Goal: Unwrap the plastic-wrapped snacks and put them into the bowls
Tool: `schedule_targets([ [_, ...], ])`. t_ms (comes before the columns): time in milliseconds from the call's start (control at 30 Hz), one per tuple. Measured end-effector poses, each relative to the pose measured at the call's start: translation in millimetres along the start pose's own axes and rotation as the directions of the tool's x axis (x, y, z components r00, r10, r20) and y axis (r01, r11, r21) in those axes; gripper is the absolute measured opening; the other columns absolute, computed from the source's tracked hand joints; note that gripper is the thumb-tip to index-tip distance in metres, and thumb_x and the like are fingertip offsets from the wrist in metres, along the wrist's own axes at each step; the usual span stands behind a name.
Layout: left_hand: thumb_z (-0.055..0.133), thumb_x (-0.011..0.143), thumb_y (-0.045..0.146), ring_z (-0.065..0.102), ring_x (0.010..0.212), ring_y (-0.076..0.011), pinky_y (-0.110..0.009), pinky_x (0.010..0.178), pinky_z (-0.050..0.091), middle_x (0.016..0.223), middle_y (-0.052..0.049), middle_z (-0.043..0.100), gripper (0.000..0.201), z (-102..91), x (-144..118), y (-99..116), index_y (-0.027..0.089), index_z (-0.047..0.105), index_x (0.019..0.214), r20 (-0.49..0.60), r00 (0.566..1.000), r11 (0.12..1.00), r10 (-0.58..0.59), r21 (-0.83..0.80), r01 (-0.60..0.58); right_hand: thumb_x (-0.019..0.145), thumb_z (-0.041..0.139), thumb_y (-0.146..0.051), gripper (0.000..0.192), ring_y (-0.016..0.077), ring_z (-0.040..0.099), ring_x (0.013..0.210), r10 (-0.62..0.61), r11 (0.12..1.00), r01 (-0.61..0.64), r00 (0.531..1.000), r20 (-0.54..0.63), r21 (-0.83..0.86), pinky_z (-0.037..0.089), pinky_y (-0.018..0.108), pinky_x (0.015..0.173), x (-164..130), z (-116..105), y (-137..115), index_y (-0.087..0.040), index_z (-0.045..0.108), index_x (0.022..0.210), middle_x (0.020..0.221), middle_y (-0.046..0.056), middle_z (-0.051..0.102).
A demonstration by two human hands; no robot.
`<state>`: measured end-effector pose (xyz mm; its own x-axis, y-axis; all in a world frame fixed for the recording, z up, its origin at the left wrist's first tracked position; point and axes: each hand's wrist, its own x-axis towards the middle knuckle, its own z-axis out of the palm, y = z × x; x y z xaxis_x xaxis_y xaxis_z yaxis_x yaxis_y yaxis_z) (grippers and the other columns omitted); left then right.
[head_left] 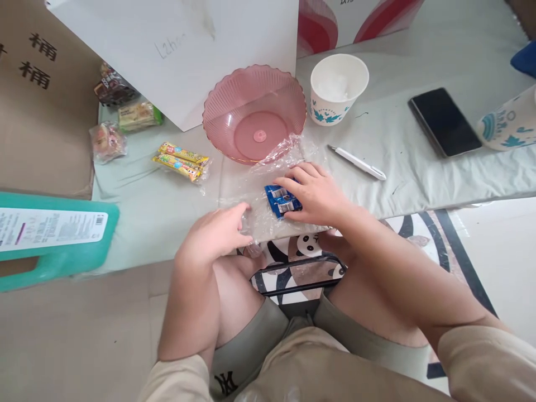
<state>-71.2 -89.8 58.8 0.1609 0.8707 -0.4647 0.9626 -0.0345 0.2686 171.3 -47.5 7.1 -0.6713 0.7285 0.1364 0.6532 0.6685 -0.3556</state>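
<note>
A pale green-grey mat (419, 167) covers the surface across the middle of the frame. At upper left stands a brown cardboard box (37, 95) printed with dark characters. A white board (188, 50) leans at top centre, with a red-and-white box (355, 19) at upper right. At lower right lies a panda-patterned rug (422, 234) beside pale flooring (498, 251). Lighting is even and diffuse.

Beige short sleeves on both arms; grey-green shorts with a black embroidered logo on the left leg; bare knees, bare forearms
</note>
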Motion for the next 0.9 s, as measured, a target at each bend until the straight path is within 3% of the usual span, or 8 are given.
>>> schedule_targets([
  [67,0.082,0.066,0.026,0.062,0.061,-0.0188,-0.029,0.054,0.039,0.074,0.004,0.070,0.046,-4.6,-3.5,8.2,0.029,0.073,0.111,-0.033,0.992,0.990,0.126,-0.060,-0.128,0.082,0.077,-0.036,0.066,0.0376,0.057,0.123,0.014,0.999,-0.013,1.000,0.006,-0.037,0.042,0.049,0.106,-1.2,-1.9,-1.6,-0.015,0.061,0.143,0.129,0.017,0.067],
  [167,0.067,0.086,0.029,0.067,0.079,-0.0186,-0.031,0.075,0.052,0.090,0.000,0.072,0.029,-3.6,6.2,25.4,0.026,0.072,0.114,-0.255,0.936,0.928,0.241,-0.223,-0.299,0.085,0.076,-0.037,0.054,0.0360,0.059,0.115,0.017,0.997,-0.015,1.000,0.025,-0.076,0.042,0.045,0.094,-3.7,-4.0,-4.9,-0.016,0.066,0.133,0.124,0.017,0.067],
  [233,0.058,0.093,0.027,0.070,0.099,-0.0209,-0.035,0.092,0.055,0.110,-0.005,0.075,0.025,3.5,21.7,33.4,0.023,0.071,0.115,-0.408,0.891,0.900,0.199,-0.285,-0.331,0.086,0.075,-0.036,0.045,0.0346,0.060,0.111,0.009,0.997,-0.006,0.999,0.031,-0.077,0.041,0.043,0.090,-5.2,-5.4,-7.2,-0.019,0.067,0.127,0.124,0.016,0.068],
  [333,0.050,0.100,0.029,0.067,0.120,-0.0238,-0.040,0.108,0.051,0.126,-0.010,0.073,0.027,20.0,45.3,33.9,0.020,0.068,0.117,-0.522,0.845,0.885,0.120,-0.330,-0.330,0.084,0.076,-0.033,0.041,0.0324,0.064,0.107,0.018,0.999,-0.015,0.998,0.063,-0.045,0.040,0.040,0.086,-7.0,-7.7,-8.7,-0.021,0.065,0.123,0.121,0.012,0.072],
  [500,0.040,0.104,0.025,0.063,0.130,-0.0230,-0.042,0.118,0.047,0.133,-0.010,0.070,0.033,42.5,56.0,19.3,0.020,0.067,0.122,-0.511,0.849,0.871,0.133,-0.349,-0.347,0.083,0.078,-0.035,0.044,0.0285,0.070,0.095,0.130,0.975,-0.151,0.983,0.129,0.165,0.046,0.037,0.078,-11.7,-14.4,-1.7,-0.023,0.063,0.122,0.111,0.010,0.076],
  [667,0.057,0.094,0.022,0.056,0.141,-0.0307,-0.050,0.122,0.043,0.143,-0.015,0.064,0.041,49.8,50.7,9.1,0.017,0.066,0.133,-0.476,0.865,0.931,0.160,-0.218,-0.292,0.080,0.080,-0.055,0.058,0.0295,0.072,0.102,0.181,0.849,-0.098,0.977,-0.112,0.519,0.056,0.040,0.085,-8.3,-32.2,5.7,-0.023,0.063,0.125,0.116,0.010,0.075],
  [800,0.064,0.092,0.027,0.048,0.148,-0.0387,-0.060,0.124,0.038,0.146,-0.017,0.061,0.049,48.8,46.6,6.8,0.019,0.064,0.141,-0.394,0.896,0.961,0.208,-0.088,-0.262,0.090,0.065,-0.071,0.055,0.0252,0.072,0.092,0.430,0.742,-0.153,0.856,-0.288,0.653,0.059,0.039,0.078,15.5,-38.4,13.5,-0.025,0.062,0.122,0.104,0.006,0.073],
  [900,0.064,0.093,0.026,0.041,0.154,-0.0414,-0.062,0.127,0.034,0.154,-0.017,0.056,0.048,47.4,42.4,7.0,0.019,0.066,0.141,-0.326,0.911,0.955,0.253,-0.066,-0.289,0.096,0.052,-0.074,0.051,0.0214,0.071,0.084,0.564,0.612,-0.207,0.791,-0.238,0.763,0.059,0.036,0.069,38.7,-33.0,24.5,-0.028,0.061,0.115,0.095,0.004,0.071],
])
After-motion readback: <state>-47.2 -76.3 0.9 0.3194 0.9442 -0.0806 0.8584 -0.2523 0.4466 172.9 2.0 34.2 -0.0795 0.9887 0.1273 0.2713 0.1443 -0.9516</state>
